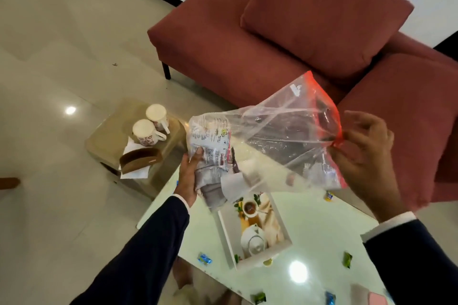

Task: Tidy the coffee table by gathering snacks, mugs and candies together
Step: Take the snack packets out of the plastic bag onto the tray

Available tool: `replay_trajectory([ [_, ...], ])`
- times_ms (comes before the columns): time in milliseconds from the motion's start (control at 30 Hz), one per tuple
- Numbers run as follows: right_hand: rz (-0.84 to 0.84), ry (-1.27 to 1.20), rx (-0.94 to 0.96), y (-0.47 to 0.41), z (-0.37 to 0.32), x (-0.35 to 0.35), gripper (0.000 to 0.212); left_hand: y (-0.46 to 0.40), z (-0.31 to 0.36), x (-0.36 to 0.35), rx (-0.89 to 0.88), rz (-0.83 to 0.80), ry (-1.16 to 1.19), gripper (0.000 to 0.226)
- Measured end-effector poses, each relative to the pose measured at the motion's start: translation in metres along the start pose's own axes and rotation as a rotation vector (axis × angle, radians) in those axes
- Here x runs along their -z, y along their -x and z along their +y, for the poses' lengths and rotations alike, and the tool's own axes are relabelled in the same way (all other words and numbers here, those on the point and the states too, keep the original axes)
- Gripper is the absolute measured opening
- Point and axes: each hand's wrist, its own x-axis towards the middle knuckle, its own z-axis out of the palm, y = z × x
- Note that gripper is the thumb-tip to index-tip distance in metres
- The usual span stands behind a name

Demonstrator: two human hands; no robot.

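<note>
Snack packets (210, 141) sit inside clear bag (277, 136), held above coffee table (322, 220). Your left hand (189, 176) grips bag bottom around packets; right hand (364, 146) pinches red rim, likely keeping mouth open for scattered candies (204, 259).

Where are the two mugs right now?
In the head view, the two mugs stand side by side on the small side table at the left, behind a brown holder, apart from the white coffee table.

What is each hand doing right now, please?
Left hand: grips the snack packets through the plastic bag.
Right hand: pinches the bag's red edge.
</note>
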Motion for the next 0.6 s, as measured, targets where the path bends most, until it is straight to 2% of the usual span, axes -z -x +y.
replay_trajectory([
  [33, -0.006, -0.016, 0.033, 0.003, 0.001, 0.000, 0.018, -0.001, 0.001, 0.001, -0.005, 0.009, -0.010, 0.066],
  [67, -0.065, -0.170, 0.005, 0.005, 0.000, 0.000, 0.023, 0.000, 0.001, 0.002, -0.015, 0.015, -0.017, 0.062],
  [133, -0.328, -0.783, -0.229, 0.004, -0.004, 0.003, 0.035, 0.001, 0.002, 0.004, -0.043, 0.029, -0.018, 0.056],
  [200, -0.586, -1.202, -0.402, 0.000, -0.007, 0.004, 0.034, 0.001, 0.005, 0.006, -0.049, 0.015, -0.002, 0.054],
  [300, -0.810, -1.461, -0.557, -0.005, -0.003, -0.004, 0.040, 0.000, 0.009, 0.011, -0.036, -0.049, -0.001, 0.051],
  [367, -0.952, -1.481, -0.593, -0.010, -0.001, -0.019, 0.043, -0.001, 0.012, 0.011, -0.021, -0.079, -0.028, 0.053],
  [433, -1.054, -1.364, -0.600, -0.017, -0.006, -0.042, 0.038, -0.001, 0.015, 0.011, -0.025, -0.111, -0.059, 0.052],
  [500, -1.108, -1.196, -0.666, -0.025, -0.013, -0.064, 0.071, 0.001, 0.016, 0.010, -0.043, -0.123, -0.095, 0.050],
  [600, -1.070, -1.061, -0.534, -0.024, -0.023, -0.094, 0.093, 0.004, 0.017, 0.005, -0.066, -0.088, -0.129, 0.055],
])
